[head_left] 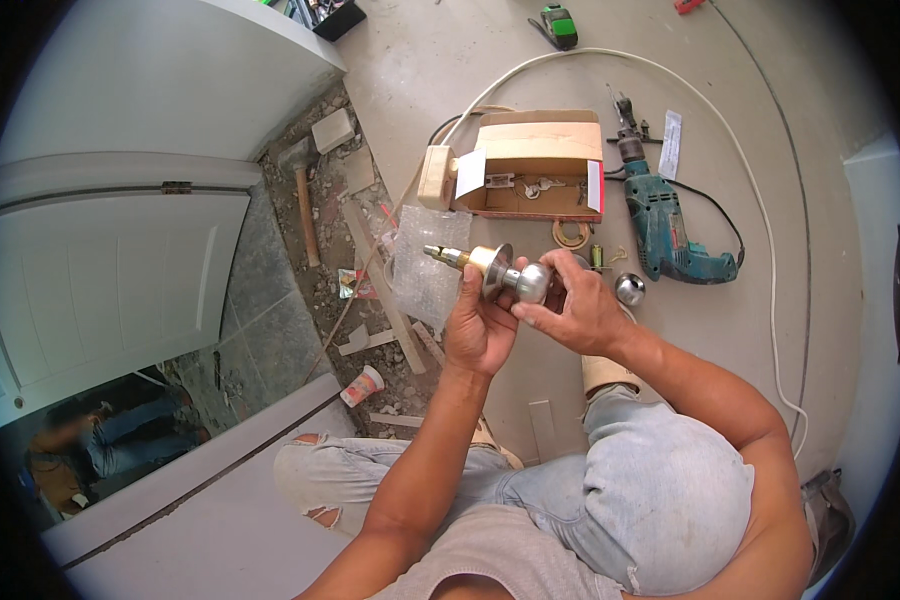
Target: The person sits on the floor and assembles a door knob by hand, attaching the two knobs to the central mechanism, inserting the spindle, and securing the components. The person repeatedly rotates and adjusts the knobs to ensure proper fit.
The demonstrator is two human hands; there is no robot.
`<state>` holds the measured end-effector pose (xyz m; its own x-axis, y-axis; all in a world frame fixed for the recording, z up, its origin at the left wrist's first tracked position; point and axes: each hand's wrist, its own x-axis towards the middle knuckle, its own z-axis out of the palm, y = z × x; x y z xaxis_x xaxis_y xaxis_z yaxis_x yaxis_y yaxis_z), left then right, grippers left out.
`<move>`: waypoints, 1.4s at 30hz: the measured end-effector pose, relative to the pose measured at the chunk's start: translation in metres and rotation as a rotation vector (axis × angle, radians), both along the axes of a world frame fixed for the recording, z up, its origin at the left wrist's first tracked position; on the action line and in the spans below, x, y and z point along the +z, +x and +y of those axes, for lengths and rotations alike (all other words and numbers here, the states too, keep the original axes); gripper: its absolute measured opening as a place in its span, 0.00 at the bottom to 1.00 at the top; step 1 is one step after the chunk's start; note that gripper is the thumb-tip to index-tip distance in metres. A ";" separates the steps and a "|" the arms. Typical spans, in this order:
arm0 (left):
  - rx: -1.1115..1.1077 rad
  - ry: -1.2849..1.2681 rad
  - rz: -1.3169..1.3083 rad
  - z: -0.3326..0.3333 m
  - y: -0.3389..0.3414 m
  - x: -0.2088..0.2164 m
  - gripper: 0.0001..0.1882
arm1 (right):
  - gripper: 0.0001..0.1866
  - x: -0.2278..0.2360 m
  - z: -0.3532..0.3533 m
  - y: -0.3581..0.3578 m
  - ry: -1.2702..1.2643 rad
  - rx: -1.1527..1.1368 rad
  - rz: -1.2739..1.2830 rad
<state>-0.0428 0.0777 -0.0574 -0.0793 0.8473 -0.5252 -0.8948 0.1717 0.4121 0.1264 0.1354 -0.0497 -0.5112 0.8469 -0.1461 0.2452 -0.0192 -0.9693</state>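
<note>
A silver doorknob (533,283) with a round rose and a brass-coloured latch spindle is held up in front of me, tilted, its spindle end toward the left. My left hand (482,328) supports it from below, with the thumb against the rose. At the knob end, my right hand (592,305) closes thumb and fingers around the ball. A second silver knob (629,289) lies on the floor just right of my right hand. Beyond my hands stands an open cardboard box (540,212) with keys (543,187) and small metal parts inside.
A teal power drill (667,225) lies right of the box, its cord beside it. A white cable (760,230) loops around the work area. Bubble wrap (432,262), a hammer (307,215), wood scraps and a paper cup (362,385) lie left, near a white door (110,270).
</note>
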 end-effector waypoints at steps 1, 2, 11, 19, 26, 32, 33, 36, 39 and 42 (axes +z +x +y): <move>0.000 -0.002 0.028 0.000 0.000 0.001 0.23 | 0.31 -0.004 -0.002 0.000 0.009 -0.005 0.022; -0.008 0.002 0.038 0.000 -0.001 -0.001 0.23 | 0.31 -0.007 -0.003 -0.001 0.019 -0.008 0.044; -0.041 0.043 0.143 0.001 0.001 0.003 0.20 | 0.26 0.001 0.009 0.003 -0.687 0.021 0.212; -0.077 0.014 0.283 0.003 0.003 0.002 0.18 | 0.25 -0.010 0.003 0.003 -0.511 0.015 0.138; -0.016 -0.051 0.350 0.006 0.012 0.007 0.14 | 0.29 -0.016 -0.008 -0.003 0.178 -0.015 -0.138; -0.034 -0.021 0.316 0.008 0.010 0.008 0.15 | 0.29 -0.023 -0.007 0.001 -0.046 -0.033 -0.033; -0.048 -0.005 0.300 0.007 0.009 0.005 0.16 | 0.29 -0.026 -0.006 0.002 -0.145 -0.027 0.015; -0.071 -0.016 0.298 0.006 0.007 0.001 0.17 | 0.28 -0.024 -0.002 0.004 -0.149 0.009 0.022; -0.080 -0.047 0.297 0.005 0.006 0.004 0.17 | 0.27 -0.013 0.004 0.013 -0.448 0.081 0.142; -0.111 -0.082 0.348 0.002 -0.001 0.022 0.19 | 0.24 -0.018 0.004 0.029 -0.537 0.132 0.097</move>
